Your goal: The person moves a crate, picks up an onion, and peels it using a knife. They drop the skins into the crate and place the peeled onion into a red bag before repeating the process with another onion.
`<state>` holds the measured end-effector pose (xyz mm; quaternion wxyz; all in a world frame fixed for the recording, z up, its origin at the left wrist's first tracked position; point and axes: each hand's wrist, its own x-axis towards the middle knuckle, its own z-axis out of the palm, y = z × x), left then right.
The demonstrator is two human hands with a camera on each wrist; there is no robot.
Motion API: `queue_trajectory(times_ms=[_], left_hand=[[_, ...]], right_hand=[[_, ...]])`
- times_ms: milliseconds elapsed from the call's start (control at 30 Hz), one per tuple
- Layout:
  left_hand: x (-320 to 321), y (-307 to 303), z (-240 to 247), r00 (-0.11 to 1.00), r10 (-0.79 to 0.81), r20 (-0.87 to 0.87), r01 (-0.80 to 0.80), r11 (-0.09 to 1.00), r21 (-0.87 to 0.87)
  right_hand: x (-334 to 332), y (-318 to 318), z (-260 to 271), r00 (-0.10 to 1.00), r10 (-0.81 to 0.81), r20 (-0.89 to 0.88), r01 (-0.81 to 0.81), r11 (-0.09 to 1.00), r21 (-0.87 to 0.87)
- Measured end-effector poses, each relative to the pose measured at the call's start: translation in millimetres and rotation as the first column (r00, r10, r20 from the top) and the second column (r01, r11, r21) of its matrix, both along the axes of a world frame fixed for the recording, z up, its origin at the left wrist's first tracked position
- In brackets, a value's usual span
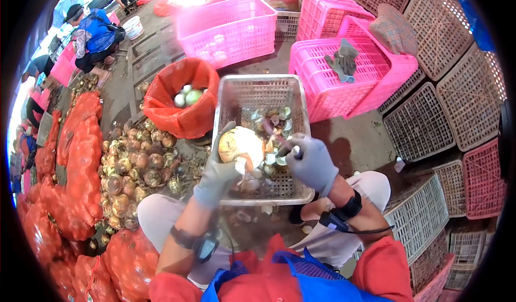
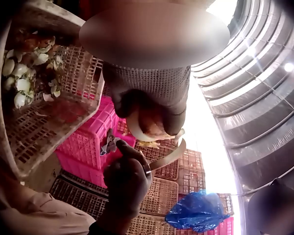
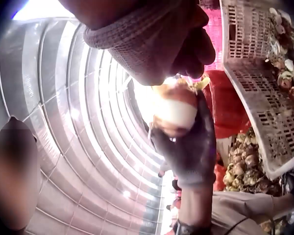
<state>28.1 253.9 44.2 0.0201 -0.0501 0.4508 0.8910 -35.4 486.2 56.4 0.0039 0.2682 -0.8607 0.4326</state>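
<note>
In the head view my gloved left hand (image 1: 217, 170) grips a large onion (image 1: 230, 143), part brown skin and part bare white, over a grey plastic crate (image 1: 221, 114). The onion (image 3: 174, 115) also shows between the fingers in the right wrist view, its white band facing the camera. My gloved right hand (image 1: 312, 165) is curled round the handle of a knife, close beside the onion. The knife's pale blade (image 2: 167, 159) reaches toward the onion in the left wrist view. Pieces of onion skin (image 1: 277, 122) lie in the crate below both hands.
Left of the crate stand a red mesh-lined bucket (image 1: 180, 114) with peeled onions and a heap of unpeeled onions (image 1: 137, 165). Full red net bags (image 1: 83, 157) line the far left. Pink crates (image 1: 226, 30) stand ahead; a glove (image 1: 344, 60) lies on one. Stacked crates (image 1: 419, 122) fill the right.
</note>
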Motion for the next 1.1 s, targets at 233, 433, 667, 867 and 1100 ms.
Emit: queue_trajectory(times_ms=[233, 433, 667, 867, 1100], left_hand=[[3, 1, -25, 0.984, -0.039, -0.174, -0.016, 0.952, -0.305], [-14, -7, -52, 0.933, 0.147, -0.328, -0.336, 0.677, -0.655], [0, -17, -66, 0.952, 0.023, -0.304, -0.247, 0.641, -0.726], [-1, -4, -47, 0.974, -0.042, -0.221, -0.014, 0.969, -0.248], [-8, -19, -24, 0.988, -0.139, -0.066, 0.128, 0.981, -0.143]], right_hand=[[12, -25, -24, 0.982, 0.068, -0.175, -0.048, 0.992, 0.114], [22, -31, 6, 0.824, 0.237, 0.514, -0.192, 0.971, -0.139], [36, -37, -15, 0.680, 0.295, 0.672, -0.140, 0.951, -0.276], [36, -48, -31, 0.868, 0.237, 0.435, -0.172, 0.968, -0.183], [20, -47, -16, 0.796, 0.351, 0.493, -0.306, 0.936, -0.172]])
